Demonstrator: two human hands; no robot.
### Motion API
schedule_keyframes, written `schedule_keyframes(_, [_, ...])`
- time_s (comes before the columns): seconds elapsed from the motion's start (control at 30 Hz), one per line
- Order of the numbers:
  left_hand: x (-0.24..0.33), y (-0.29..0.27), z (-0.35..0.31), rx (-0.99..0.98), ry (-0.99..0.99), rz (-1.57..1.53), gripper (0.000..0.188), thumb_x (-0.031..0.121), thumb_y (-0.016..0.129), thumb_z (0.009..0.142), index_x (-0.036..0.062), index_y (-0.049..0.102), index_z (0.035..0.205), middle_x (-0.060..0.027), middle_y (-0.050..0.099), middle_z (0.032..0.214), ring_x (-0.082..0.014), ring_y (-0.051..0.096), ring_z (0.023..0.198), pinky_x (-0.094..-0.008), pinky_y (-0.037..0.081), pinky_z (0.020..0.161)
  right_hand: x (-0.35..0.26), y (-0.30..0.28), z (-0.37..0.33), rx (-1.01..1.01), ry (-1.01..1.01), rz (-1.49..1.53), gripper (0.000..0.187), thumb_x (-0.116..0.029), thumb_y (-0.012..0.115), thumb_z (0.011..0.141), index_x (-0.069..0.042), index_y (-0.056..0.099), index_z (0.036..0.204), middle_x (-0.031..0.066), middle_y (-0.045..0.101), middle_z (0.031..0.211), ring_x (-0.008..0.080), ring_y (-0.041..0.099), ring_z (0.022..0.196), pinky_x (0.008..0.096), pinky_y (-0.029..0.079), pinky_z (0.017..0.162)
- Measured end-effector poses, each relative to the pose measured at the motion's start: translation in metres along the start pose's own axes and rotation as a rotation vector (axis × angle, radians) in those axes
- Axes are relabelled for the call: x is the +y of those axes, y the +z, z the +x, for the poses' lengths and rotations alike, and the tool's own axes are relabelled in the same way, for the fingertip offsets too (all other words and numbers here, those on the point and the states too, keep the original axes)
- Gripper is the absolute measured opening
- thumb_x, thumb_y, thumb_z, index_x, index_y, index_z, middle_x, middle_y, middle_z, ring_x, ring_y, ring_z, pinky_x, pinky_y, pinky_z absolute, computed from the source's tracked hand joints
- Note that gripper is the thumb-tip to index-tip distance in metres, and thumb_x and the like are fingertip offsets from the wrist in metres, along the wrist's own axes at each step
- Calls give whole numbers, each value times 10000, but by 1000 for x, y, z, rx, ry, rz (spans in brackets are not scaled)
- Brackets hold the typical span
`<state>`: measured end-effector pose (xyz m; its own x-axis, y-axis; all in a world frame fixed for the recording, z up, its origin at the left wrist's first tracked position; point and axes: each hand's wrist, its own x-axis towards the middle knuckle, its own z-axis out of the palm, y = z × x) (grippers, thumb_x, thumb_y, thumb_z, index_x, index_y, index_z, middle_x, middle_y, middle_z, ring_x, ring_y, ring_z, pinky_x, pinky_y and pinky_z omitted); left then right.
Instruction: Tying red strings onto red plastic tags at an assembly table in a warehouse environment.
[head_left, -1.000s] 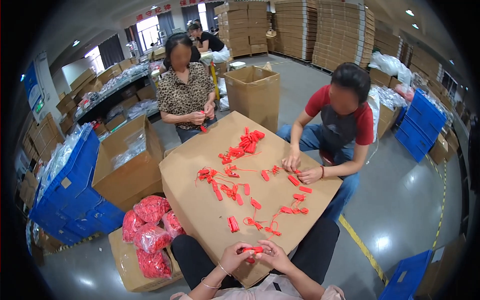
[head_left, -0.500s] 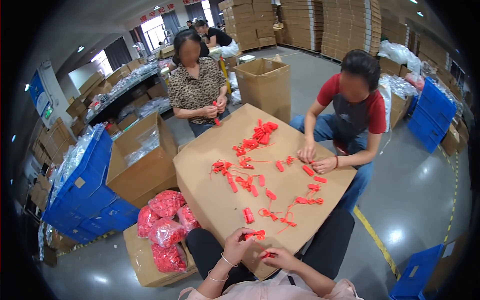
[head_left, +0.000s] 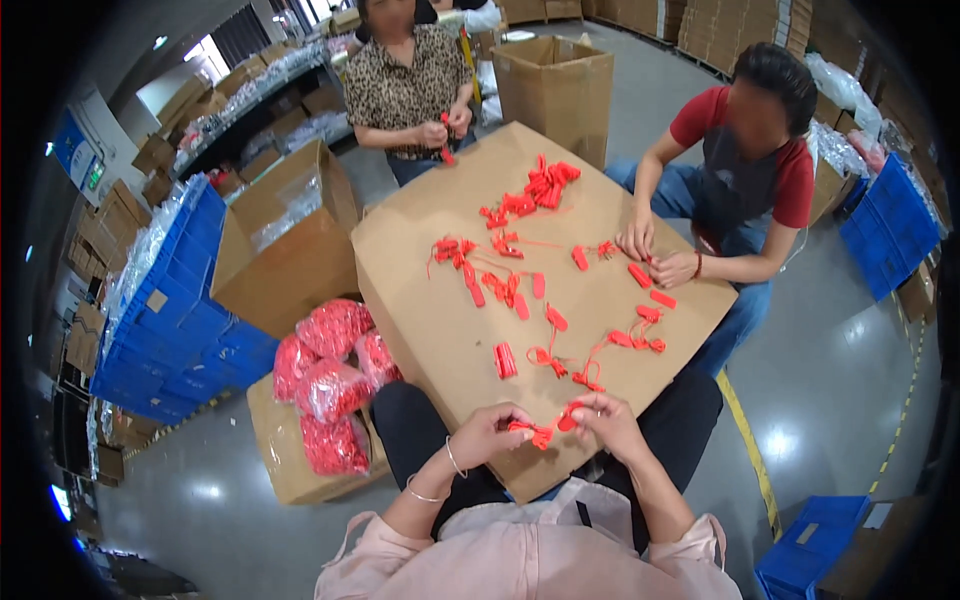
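Observation:
Above the near corner of the cardboard box top [head_left: 430, 300], my left hand [head_left: 484, 432] pinches a bundle of red cord [head_left: 535, 434]. A short way to its right, my right hand [head_left: 610, 425] grips a small flat red piece [head_left: 571, 416] with a rounded end between thumb and fingers. Whether a cord joins the two is too small to tell. Just beyond my hands lies a thicker red bundle [head_left: 505, 361]. Several red pieces with looped cords [head_left: 547, 360] are spread past it, and a larger red pile [head_left: 540, 188] lies toward the far corner.
Across the box, one person's hands [head_left: 450, 130] hold a red piece; at the right, another person's hands [head_left: 655, 255] work on red pieces. Bags of red items [head_left: 333, 390] sit on a carton at my left. Blue crates [head_left: 180, 330] and an open carton [head_left: 285, 265] stand beyond.
My right hand has risen and now holds the flat red piece up beside the left hand. The left hand still grips red cord. The view has tilted downward.

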<state>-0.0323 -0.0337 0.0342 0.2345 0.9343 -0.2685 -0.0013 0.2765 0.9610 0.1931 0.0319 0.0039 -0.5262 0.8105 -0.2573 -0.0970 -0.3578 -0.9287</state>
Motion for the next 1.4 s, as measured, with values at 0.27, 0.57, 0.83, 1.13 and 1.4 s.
schedule_keyframes(0.27, [-15, 0, 8, 79, 32, 341, 115, 39, 588, 801, 6, 569, 909, 26, 564, 762, -25, 499, 670, -176, 421, 588, -7, 27, 10, -18, -203, -80, 111, -79, 653, 783, -21, 613, 869, -27, 560, 741, 20, 466, 642, 178, 383, 591])
schedule_keyframes(0.57, [-37, 2, 2, 125, 204, 404, 143, 193, 617, 787, 60, 612, 840, -20, 561, 639, -76, 529, 572, -244, 441, 535, -13, 40, -4, -82, -598, -723, 85, -109, 682, 739, -47, 628, 763, 38, 538, 675, 150, 507, 626, 255, 402, 558])
schedule_keyframes(0.83, [-19, 6, -5, -29, 108, 106, 94, 81, 582, 840, 21, 588, 912, -13, 578, 748, -49, 525, 592, -190, 429, 534, 29, 23, 8, -201, 70, 35, 100, -140, 590, 842, -46, 593, 808, -6, 583, 725, 51, 501, 615, 182, 401, 575])
schedule_keyframes(1.13, [-41, 3, 7, -13, -40, 77, 126, 103, 577, 849, 15, 583, 940, -23, 598, 738, -52, 535, 571, -185, 436, 526, 41, 33, -3, -145, 225, 135, 182, -257, 560, 867, -78, 558, 898, -7, 586, 728, 48, 520, 596, 177, 418, 560])
schedule_keyframes(1.4, [-62, 11, 0, -34, 5, -161, 258, 166, 544, 877, 26, 525, 1092, -21, 588, 862, -54, 529, 646, -197, 447, 592, 52, 18, -30, -206, 358, 345, 151, -156, 510, 893, -25, 552, 954, 60, 619, 822, 95, 571, 663, 202, 465, 609])
